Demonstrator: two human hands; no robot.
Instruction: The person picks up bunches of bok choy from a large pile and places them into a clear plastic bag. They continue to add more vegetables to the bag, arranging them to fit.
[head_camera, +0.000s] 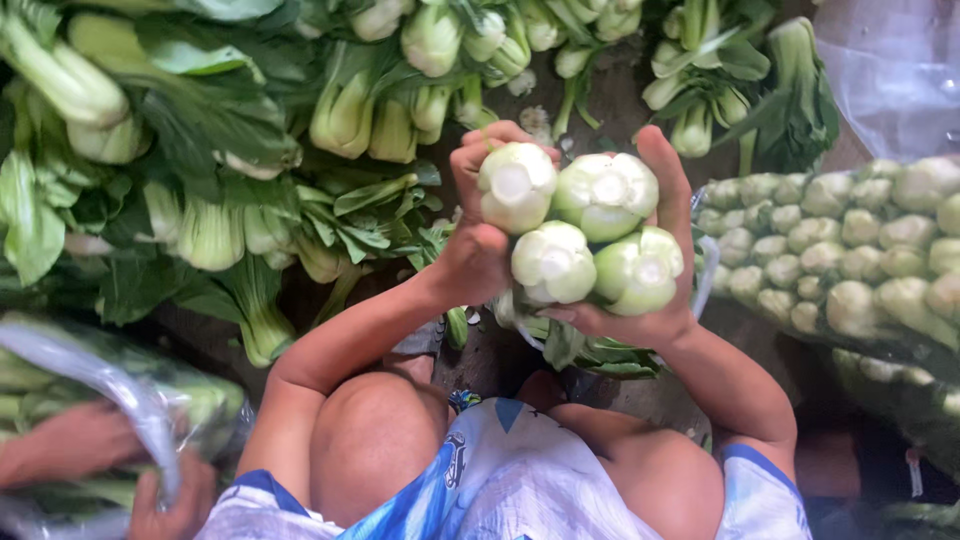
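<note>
The left hand (478, 250) and the right hand (660, 300) grip one bundle of four bok choy heads (580, 235) between them, cut bases facing up, fingers closed around both sides. The bundle sits at scene centre, above the person's knees. Loose bok choy (210, 180) lies spread at far left. Bagged bok choy (850, 260) lies stacked at right. At near left, another person's hand (170, 505) holds a plastic bag (120, 385) of greens.
</note>
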